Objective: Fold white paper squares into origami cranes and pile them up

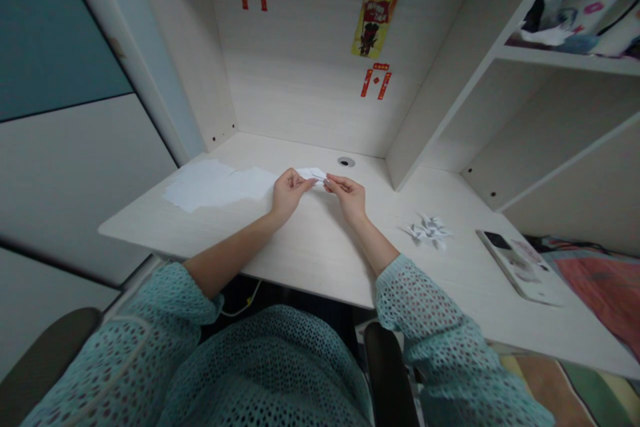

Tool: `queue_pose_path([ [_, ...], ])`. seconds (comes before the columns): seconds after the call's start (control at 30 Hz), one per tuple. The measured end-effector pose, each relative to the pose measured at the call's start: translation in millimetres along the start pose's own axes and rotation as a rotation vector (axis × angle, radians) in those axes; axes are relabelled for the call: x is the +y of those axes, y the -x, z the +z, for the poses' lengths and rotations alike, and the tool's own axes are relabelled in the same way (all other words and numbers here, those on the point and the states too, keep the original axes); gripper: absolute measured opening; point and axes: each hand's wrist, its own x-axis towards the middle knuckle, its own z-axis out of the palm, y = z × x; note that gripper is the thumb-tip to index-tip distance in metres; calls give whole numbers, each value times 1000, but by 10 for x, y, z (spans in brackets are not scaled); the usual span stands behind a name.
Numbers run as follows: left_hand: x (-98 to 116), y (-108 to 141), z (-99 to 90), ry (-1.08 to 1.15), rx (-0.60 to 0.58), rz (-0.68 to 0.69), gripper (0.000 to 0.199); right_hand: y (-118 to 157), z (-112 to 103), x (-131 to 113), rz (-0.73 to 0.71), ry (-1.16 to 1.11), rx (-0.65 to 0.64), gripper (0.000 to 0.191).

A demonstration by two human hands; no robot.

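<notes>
From afar I have the left hand (287,195) and right hand (349,197) pinching a small white paper (313,173) just left of the round hole (346,162) in the counter (325,250), apparently at a folding step, so I judge the next move needs aligned edges and a firm crease.

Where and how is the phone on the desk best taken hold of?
The phone lies flat, longer than wide, so its long edges, near the middle, probably suit a pinch. I'd come from above with the right hand, the nearer one, once it releases the paper.
</notes>
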Motion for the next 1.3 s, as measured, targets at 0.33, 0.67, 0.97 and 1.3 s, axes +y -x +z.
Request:
queue_pose_path([
  [0.33,-1,-18,-11,26,-65,-5,47,-23,-13,42,-10,-47,-6,35],
  [0.67,-18,-17,13,59,-31,-44,47,-26,3,43,2,-25,12,39],
  [0.97,-27,-7,22,64,-27,-65,50,6,23,34,-10,1,0,45],
  [1.3,-75,2,16,-7,-77,-27,45,54,95,80,51,-41,-11,56],
])
